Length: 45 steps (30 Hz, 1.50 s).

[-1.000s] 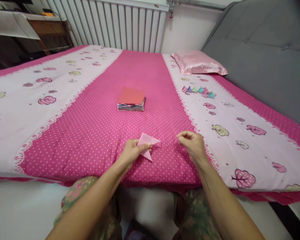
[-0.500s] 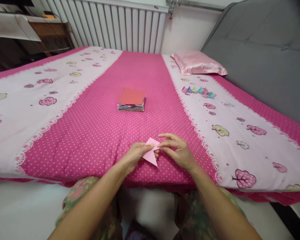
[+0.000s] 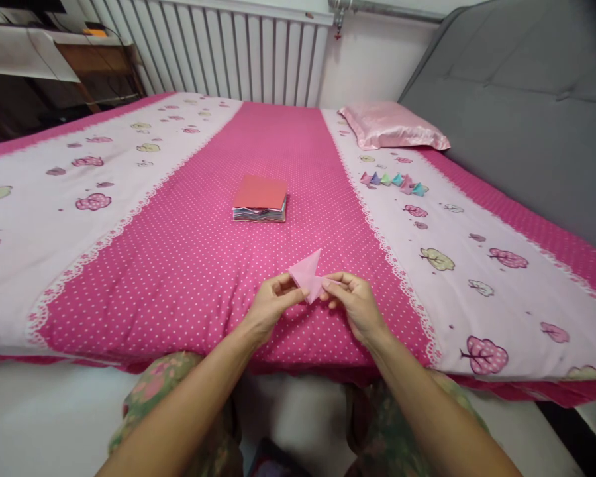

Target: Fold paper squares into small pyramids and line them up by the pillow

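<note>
Bed point(image 3: 179, 265), near edge: reached over by the left hand point(image 3: 273, 301) and right hand point(image 3: 355, 301), held just inside its middle.
Bed, far and right edges: bordered by the white radiator point(image 3: 213, 50) and the grey headboard point(image 3: 516, 99).
Open room: polka-dot cover is spread between the hands and the red-topped paper stack point(image 3: 261, 195), and widely to either side.
Far right corner: occupied by the pink pillow point(image 3: 392, 124); small folded paper pieces point(image 3: 386, 179) are lined up on its near side.
Pink folded paper point(image 3: 305, 271): held between the hands near the near edge, one point turned toward the far edge.
Left fingers: clamped on the paper's left part, thumb nearest.
Right fingers: clamped on its right-hand point.
</note>
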{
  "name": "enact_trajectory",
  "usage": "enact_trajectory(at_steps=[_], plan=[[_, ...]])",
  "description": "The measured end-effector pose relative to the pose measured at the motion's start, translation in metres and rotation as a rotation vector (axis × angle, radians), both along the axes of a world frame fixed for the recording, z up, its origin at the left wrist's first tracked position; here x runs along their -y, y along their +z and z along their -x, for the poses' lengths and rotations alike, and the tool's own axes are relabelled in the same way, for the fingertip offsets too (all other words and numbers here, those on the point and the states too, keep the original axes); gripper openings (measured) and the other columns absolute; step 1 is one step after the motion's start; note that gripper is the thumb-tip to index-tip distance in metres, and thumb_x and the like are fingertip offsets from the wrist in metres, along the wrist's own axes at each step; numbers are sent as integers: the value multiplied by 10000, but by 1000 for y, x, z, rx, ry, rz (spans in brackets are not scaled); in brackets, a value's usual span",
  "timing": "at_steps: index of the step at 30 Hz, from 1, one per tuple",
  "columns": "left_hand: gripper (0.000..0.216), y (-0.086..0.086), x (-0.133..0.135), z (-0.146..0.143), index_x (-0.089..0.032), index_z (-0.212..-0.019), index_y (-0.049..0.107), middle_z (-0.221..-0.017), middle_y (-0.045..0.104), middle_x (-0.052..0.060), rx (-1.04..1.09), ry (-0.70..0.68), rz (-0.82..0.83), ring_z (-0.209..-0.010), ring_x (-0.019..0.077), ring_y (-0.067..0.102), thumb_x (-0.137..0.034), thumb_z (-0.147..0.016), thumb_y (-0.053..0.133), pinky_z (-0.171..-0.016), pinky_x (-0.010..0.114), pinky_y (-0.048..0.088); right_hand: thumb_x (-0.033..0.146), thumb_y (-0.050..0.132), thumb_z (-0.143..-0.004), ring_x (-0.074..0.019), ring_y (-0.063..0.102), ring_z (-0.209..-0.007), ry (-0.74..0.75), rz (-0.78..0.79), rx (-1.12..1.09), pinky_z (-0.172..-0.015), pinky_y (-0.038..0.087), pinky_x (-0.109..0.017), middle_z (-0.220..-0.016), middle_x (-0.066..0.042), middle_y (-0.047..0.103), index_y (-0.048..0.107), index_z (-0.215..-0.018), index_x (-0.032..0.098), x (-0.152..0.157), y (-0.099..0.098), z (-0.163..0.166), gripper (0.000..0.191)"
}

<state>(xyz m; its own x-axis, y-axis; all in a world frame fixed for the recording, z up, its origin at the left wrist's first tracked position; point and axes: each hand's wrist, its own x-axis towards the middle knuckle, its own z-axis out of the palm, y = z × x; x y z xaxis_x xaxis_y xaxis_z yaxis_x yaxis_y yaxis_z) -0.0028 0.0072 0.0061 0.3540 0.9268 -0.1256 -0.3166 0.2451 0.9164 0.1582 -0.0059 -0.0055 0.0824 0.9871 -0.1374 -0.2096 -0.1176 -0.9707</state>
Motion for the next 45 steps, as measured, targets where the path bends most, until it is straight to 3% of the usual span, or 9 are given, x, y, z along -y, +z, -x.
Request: enact_trajectory(at_steps=[3,6,13,21,31,40,45], plan=[[196,-2,1,-2,-105,-753,688,-697,673,46,-51,146,40,-573,88,558,-229,-612,744,-612,208,441,320,727,-632,-76,517,-440,20,16,31,-432,383,-181,-523,4,623,629,-739,144,3,1,5,228],[188,-3,0,-2,-100,-687,682,-642,660,34,-62,192,52,-540,73,544,-243,-596,763,-538,176,412,296,738,-609,-62,487,-430,-16,-5,36,-435,367,-181,-513,29,596,632,-709,151,3,2,5,206],[187,-4,2,-4,-103,-698,682,-631,660,29,-53,139,70,-519,61,540,-224,-588,772,-527,165,419,260,769,-562,-102,581,-598,2,-8,-66,-595,450,-226,-679,5,662,671,-757,166,2,-1,7,237],[302,-4,5,-7,-98,-804,657,-646,676,43,-32,124,109,-513,84,581,-230,-564,784,-507,181,471,237,750,-542,-107,553,-537,-21,30,-77,-537,418,-227,-614,10,643,671,-726,155,3,-3,8,217],[159,-4,5,-6,-109,-775,662,-664,669,33,51,133,177,-506,76,595,-162,-632,707,-548,191,519,211,713,-532,-116,529,-541,-47,30,-97,-528,400,-233,-604,11,630,685,-683,180,2,0,9,157],[98,1,7,-7,-109,-715,689,-663,673,36,21,89,139,-552,79,606,-165,-641,657,-583,177,502,185,648,-557,-100,479,-517,-3,23,-69,-501,351,-216,-564,14,600,694,-618,179,2,2,8,77],[107,3,9,-7,-109,-699,696,-668,678,51,-62,79,34,-618,116,622,-160,-652,613,-626,215,500,219,632,-606,-96,452,-482,28,-49,-12,-471,324,-219,-542,18,577,677,-629,171,3,0,4,70]])
